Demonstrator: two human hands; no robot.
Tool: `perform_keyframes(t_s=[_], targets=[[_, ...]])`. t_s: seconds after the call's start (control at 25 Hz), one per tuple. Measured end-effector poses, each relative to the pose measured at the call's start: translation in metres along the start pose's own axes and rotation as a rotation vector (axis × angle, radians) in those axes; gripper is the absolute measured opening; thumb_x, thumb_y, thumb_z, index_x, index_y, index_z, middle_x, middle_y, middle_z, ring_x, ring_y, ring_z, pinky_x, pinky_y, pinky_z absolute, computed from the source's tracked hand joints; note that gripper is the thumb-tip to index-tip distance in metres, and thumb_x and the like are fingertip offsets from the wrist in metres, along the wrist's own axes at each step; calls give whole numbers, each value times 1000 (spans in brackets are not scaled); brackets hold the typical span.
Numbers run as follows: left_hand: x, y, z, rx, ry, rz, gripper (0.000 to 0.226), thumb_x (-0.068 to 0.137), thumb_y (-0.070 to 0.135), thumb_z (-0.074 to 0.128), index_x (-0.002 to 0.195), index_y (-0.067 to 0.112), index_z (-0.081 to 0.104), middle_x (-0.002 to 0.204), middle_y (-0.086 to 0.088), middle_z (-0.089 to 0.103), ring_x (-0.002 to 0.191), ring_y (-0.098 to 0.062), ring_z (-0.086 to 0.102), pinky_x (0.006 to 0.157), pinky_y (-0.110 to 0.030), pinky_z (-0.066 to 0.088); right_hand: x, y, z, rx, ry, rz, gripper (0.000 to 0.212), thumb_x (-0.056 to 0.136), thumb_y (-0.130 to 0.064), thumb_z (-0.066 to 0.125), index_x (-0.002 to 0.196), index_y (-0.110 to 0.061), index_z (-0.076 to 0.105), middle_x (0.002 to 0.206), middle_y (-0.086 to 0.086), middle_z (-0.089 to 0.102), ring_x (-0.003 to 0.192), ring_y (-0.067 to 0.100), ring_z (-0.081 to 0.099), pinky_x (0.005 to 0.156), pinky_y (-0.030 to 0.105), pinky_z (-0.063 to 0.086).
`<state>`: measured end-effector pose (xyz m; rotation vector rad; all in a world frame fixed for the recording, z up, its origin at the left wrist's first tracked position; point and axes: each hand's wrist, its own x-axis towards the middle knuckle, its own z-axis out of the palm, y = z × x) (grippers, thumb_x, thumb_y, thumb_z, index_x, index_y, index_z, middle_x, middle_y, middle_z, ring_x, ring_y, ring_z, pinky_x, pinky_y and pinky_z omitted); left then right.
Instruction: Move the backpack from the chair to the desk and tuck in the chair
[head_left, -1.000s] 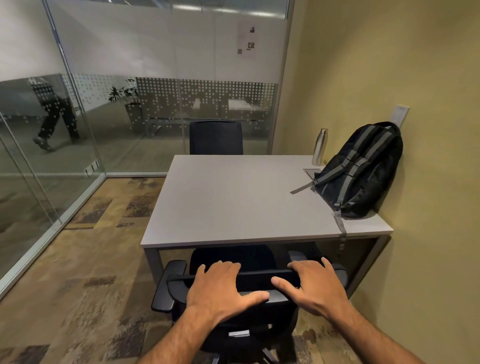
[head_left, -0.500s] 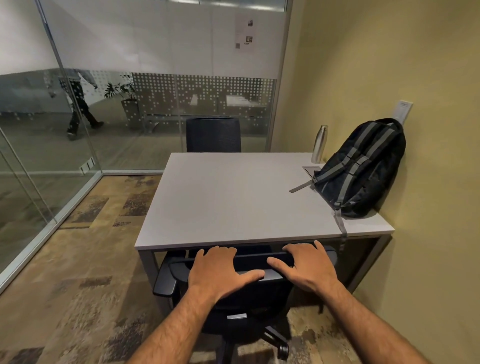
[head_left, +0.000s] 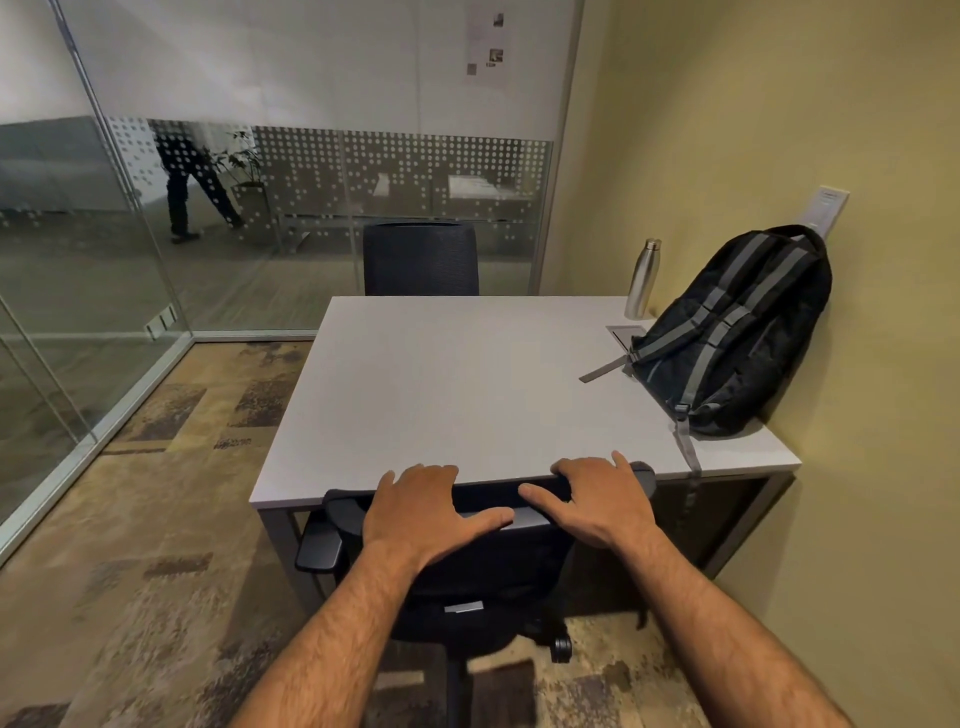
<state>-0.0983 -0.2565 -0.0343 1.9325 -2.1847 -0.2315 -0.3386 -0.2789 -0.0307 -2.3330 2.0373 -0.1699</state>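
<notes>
A black backpack (head_left: 743, 332) with grey straps leans against the yellow wall on the right side of the grey desk (head_left: 441, 384). One strap hangs over the desk's front edge. The black office chair (head_left: 483, 577) stands at the desk's near edge, its seat under the desktop and its backrest top touching the edge. My left hand (head_left: 421, 514) and my right hand (head_left: 597, 499) both grip the top of the backrest, fingers curled over it.
A steel bottle (head_left: 641, 278) stands at the desk's far right, beside a cable hatch (head_left: 626, 334). A second black chair (head_left: 421, 260) sits behind the desk. Glass walls enclose the room left and back; a person (head_left: 192, 182) walks outside. The yellow wall is close on the right.
Both hands have pushed the chair forward; its seat and armrests have slid under the desk and the backrest now meets the desk edge. The person outside has walked right.
</notes>
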Motion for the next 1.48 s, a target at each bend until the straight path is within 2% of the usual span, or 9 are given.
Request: perform_keyframes(t_s=[0.16, 0.84, 1.08, 1.2, 1.32, 1.4, 1.48], targets=[[17, -5, 0, 17, 3, -3, 130, 55, 112, 18, 144, 26, 55, 146, 3, 62, 135, -21, 54, 120, -49, 32, 21, -1, 1, -1, -6, -10, 120, 67, -103, 1, 129, -25, 68, 127, -2, 73, 121, 19, 63, 124, 57, 20], [51, -24, 0, 45, 11, 31, 126, 58, 111, 18, 142, 25, 57, 142, 3, 64, 132, -21, 56, 118, -49, 37, 59, -6, 13, 0, 34, -6, 112, 71, -103, 6, 118, -26, 72, 115, -3, 76, 113, 19, 66, 123, 57, 21], [41, -23, -4, 23, 63, 52, 116, 67, 106, 21, 139, 24, 59, 138, 2, 67, 127, -21, 59, 114, -46, 42, 49, -10, 5, -39, -22, 13, 115, 74, -98, 4, 141, -22, 59, 140, 2, 66, 136, 23, 53, 125, 64, 11], [33, -23, -7, 17, 66, 69, 110, 74, 100, 22, 147, 23, 51, 146, 0, 61, 136, -22, 53, 121, -49, 34, 35, -16, 0, -26, -15, 83, 113, 77, -93, 3, 146, -19, 52, 150, 6, 56, 145, 26, 42, 124, 65, 11], [18, -24, -5, 21, 74, 91, 107, 80, 95, 20, 156, 21, 38, 161, -1, 46, 152, -23, 35, 129, -50, 18, 17, -17, 0, 85, 49, 84, 106, 82, -89, 10, 148, -16, 50, 152, 6, 54, 146, 25, 39, 125, 60, 16], [5, -22, -3, 47, 100, 100, 110, 81, 94, 17, 160, 20, 28, 169, -1, 33, 158, -22, 22, 130, -52, 10, -2, -17, -2, 222, 105, 39, 96, 88, -84, 23, 148, -15, 50, 151, 7, 54, 144, 25, 41, 124, 57, 22], [-2, -14, -4, 100, 140, 124, 114, 79, 95, 14, 163, 19, 17, 173, -3, 20, 160, -23, 10, 130, -54, 2, -17, -20, -14, 462, 235, 53, 76, 95, -71, 45, 148, -17, 51, 153, 6, 53, 143, 23, 43, 122, 53, 30]])
